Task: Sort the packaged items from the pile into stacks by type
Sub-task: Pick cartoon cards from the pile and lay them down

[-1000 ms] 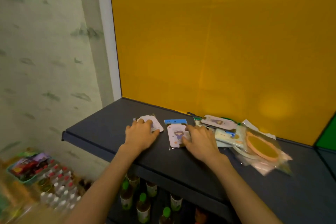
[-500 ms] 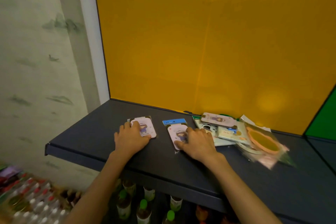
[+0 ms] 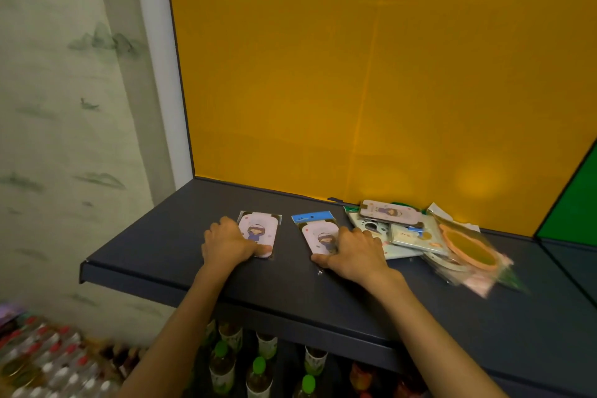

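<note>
Left hand (image 3: pixel 227 244) pinches pink card packet (image 3: pixel 261 233); right hand (image 3: pixel 353 254) pinches blue-topped packet (image 3: pixel 318 234) — bare shelf (image 3: pixel 155 249) leftward to its edge, pile (image 3: pixel 429 237) crowding right.

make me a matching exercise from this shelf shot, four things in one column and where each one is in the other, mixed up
Things:
1. card pack with no header
2. card pack with blue header
3. orange oval pack
4. green-capped bottles

Places:
A. below the shelf
B. under the right hand, middle of the shelf
C. right end of the pile, near the green panel
D. under the left hand, furthest left

Pairs: 1-D, 2-B, 3-C, 4-A
</note>
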{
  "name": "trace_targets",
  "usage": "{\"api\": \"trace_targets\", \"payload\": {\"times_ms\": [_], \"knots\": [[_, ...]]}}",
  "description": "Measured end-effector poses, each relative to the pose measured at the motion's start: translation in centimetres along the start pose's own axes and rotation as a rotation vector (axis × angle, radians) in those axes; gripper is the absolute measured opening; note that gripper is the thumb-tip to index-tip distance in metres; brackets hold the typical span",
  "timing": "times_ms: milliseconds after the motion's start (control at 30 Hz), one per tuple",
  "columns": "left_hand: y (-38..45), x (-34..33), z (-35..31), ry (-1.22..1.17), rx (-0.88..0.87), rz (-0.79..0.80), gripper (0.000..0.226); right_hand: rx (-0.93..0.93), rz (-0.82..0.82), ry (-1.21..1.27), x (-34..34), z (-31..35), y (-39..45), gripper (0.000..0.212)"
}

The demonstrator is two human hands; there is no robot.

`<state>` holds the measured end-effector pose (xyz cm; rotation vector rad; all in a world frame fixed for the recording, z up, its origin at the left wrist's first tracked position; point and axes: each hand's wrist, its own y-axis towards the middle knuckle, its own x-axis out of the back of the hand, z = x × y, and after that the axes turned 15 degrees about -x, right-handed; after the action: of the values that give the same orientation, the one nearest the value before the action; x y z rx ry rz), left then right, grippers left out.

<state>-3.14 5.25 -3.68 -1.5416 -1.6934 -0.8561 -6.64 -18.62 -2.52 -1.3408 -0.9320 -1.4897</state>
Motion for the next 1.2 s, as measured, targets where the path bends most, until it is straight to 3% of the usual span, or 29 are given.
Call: {"api": "trace_targets", "payload": {"times_ms": [267, 400, 533, 667, 833, 1000, 1100, 1200], "knots": [[-0.2, 1.3, -0.1, -0.199, 0.033, 0.077, 0.080, -0.046, 0.015, 0.063, -0.1, 0.4, -0.2, 0.078], [-1.2, 1.8, 0.5, -0.383, -0.022, 0.103, 0.052, -0.083, 0.058, 0.145, 0.1, 0.7, -0.1, 0.081], [-2.2, 1.9, 1.3, -0.526, -0.090, 0.039, 0.049, -0.132, 0.088, 0.258, 0.4, 0.8, -0.3, 0.084], [-3.6, 1.7, 1.0, -0.872, -0.060, 0.041, 0.029, -0.172, 0.097, 0.312, 0.4, 0.9, -0.6, 0.092], [-5.2, 1.2, 0.5, -1.161, -0.041, 0.013, 0.021, -0.259, 0.237, 0.453, 1.0, 0.3, -1.4, 0.077], [-5.8, -0.1, -1.4, -1.278, -0.064, 0.010, 0.021, -0.303, 0.419, 0.992, 1.0, -2.5, -3.8, 0.051], [-6.2, -1.4, -3.6, -1.291, -0.130, 0.029, 0.022, -0.320, 0.448, 1.175, 1.8, -4.9, -5.0, 0.026], [-7.0, -3.1, -6.7, -1.299, -0.191, 0.037, 0.021, -0.322, 0.427, 1.313, 3.0, -8.3, -5.8, 0.019]]}}
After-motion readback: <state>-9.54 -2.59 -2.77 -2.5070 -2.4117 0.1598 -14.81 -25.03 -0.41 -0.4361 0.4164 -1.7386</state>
